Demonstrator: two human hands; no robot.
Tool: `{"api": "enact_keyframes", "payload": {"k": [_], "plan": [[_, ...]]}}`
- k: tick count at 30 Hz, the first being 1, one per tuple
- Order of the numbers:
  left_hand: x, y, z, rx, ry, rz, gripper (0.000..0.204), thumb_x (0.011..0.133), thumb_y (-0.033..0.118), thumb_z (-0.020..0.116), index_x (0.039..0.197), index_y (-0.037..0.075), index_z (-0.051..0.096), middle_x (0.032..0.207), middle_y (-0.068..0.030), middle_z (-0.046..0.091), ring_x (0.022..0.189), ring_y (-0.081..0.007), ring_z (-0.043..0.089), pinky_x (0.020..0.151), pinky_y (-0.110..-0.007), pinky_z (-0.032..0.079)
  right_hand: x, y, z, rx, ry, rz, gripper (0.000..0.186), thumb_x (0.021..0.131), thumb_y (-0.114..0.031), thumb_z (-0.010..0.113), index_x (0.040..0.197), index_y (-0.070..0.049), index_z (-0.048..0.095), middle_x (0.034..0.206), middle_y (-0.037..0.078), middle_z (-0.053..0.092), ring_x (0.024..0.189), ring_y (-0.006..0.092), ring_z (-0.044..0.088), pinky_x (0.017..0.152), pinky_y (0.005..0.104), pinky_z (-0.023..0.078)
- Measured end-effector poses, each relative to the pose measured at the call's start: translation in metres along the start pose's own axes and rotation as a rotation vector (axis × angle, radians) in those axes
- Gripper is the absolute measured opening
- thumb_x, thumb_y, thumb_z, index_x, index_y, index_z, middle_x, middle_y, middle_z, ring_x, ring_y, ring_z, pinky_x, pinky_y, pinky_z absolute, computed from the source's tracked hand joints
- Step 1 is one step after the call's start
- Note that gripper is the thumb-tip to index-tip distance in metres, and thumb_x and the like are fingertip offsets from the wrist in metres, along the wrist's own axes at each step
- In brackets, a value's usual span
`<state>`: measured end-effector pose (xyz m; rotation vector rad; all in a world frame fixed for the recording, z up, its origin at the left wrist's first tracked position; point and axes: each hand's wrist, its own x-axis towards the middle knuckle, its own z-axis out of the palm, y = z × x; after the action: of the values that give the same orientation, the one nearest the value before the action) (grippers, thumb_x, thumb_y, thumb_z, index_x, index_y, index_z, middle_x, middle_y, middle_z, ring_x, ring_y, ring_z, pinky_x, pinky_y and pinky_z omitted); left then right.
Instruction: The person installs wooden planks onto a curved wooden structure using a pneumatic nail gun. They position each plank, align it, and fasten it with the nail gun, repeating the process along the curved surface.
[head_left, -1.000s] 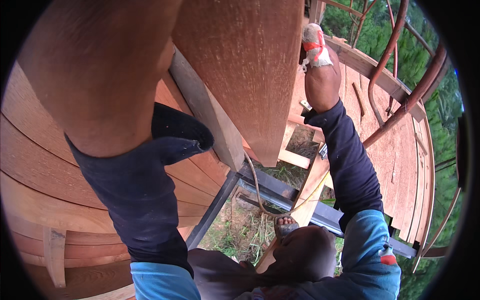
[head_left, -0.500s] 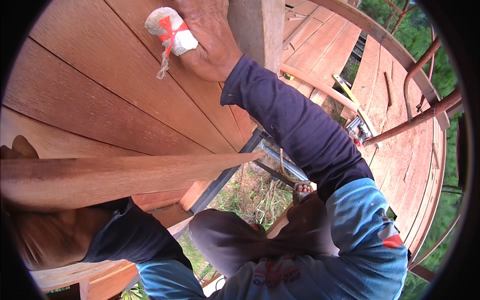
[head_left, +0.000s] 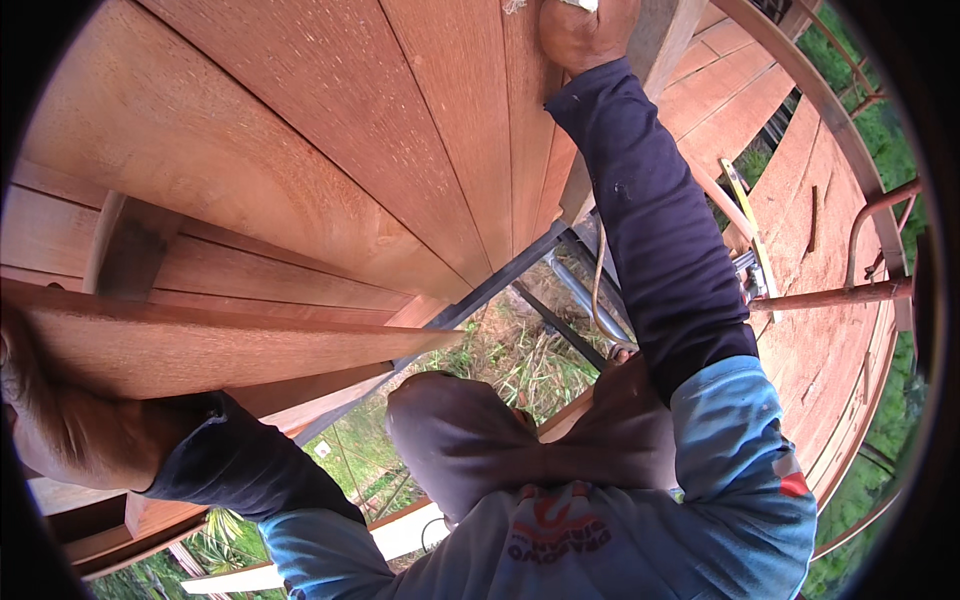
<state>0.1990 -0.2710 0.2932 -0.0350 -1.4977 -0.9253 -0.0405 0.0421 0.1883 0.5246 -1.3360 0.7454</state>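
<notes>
At the far left, my left hand (head_left: 75, 425) is closed round the end of a long reddish wooden plank (head_left: 240, 335). The plank stretches rightward, narrowing in view toward its far end above my knees. My right arm reaches up to the top edge, where my right hand (head_left: 595, 38) is against the fitted wooden boards (head_left: 450, 110), beside a thick wooden post (head_left: 672, 40). Its fingers are mostly cut off by the picture's edge. A bit of white wrapping (head_left: 582, 4) shows at that hand, seemingly round the thumb.
A dark metal beam (head_left: 530, 270) runs below the boards, with grass (head_left: 510, 345) far down in the gap. On the right lies a curved plank deck (head_left: 800, 370) with a yellow level (head_left: 737, 190) and a metal tool (head_left: 745, 268). A rusty pipe (head_left: 840, 297) crosses it.
My right hand has moved rightward and up to the top edge. The left-hand plank has shifted slightly down and left, and a dark wooden support behind it has come into view.
</notes>
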Motion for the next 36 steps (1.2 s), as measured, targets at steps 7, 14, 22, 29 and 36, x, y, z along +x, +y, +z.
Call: {"api": "enact_keyframes", "payload": {"k": [7, 14, 22, 29, 36], "plan": [[0.003, -0.002, 0.024, -0.091, -0.168, 0.159, 0.053, 0.071, 0.022, 0.09, 0.108, -0.004, 0.062, 0.092, -0.0171, 0.07, 0.08, -0.0218, 0.07, 0.076, -0.03, 0.059, 0.0, -0.005, 0.006, 0.063, 0.01, 0.08, 0.084, 0.09, -0.072, 0.04, 0.14, -0.005, 0.051, 0.149, 0.021, 0.037, 0.14, 0.0366, 0.032, 0.115, 0.0469, 0.024], [0.014, 0.011, 0.046, -0.187, -0.149, 0.019, 0.064, 0.072, 0.016, 0.09, 0.12, -0.008, 0.055, 0.108, -0.0178, 0.067, 0.097, -0.0224, 0.065, 0.092, -0.032, 0.051, 0.005, -0.013, -0.004, 0.047, -0.058, 0.101, 0.05, 0.092, -0.027, 0.053, 0.14, -0.013, 0.05, 0.149, 0.017, 0.034, 0.14, 0.0367, 0.03, 0.115, 0.0477, 0.022], [0.029, 0.015, 0.054, -0.334, -0.252, -0.063, 0.072, 0.071, 0.021, 0.09, 0.123, -0.007, 0.05, 0.111, -0.0177, 0.065, 0.097, -0.0239, 0.066, 0.086, -0.035, 0.055, 0.017, -0.02, -0.008, -0.01, -0.066, 0.155, 0.052, 0.096, -0.04, 0.047, 0.139, -0.011, 0.05, 0.151, 0.022, 0.035, 0.141, 0.0393, 0.031, 0.115, 0.0501, 0.022], [0.025, 0.019, 0.046, -0.288, -0.297, -0.096, 0.071, 0.072, 0.023, 0.09, 0.122, -0.006, 0.05, 0.108, -0.0159, 0.066, 0.095, -0.0221, 0.067, 0.083, -0.034, 0.056, 0.01, -0.022, -0.015, 0.0, -0.106, 0.207, 0.06, 0.092, -0.048, 0.05, 0.138, -0.009, 0.049, 0.15, 0.025, 0.034, 0.141, 0.0428, 0.03, 0.115, 0.0535, 0.022], [0.023, 0.024, 0.045, -0.307, -0.305, -0.097, 0.07, 0.072, 0.023, 0.09, 0.122, -0.005, 0.05, 0.108, -0.0158, 0.066, 0.093, -0.022, 0.067, 0.082, -0.034, 0.056, 0.013, -0.022, -0.025, -0.03, -0.114, 0.184, 0.059, 0.091, -0.045, 0.051, 0.138, -0.008, 0.048, 0.15, 0.025, 0.035, 0.141, 0.0429, 0.031, 0.115, 0.0539, 0.022]]}}
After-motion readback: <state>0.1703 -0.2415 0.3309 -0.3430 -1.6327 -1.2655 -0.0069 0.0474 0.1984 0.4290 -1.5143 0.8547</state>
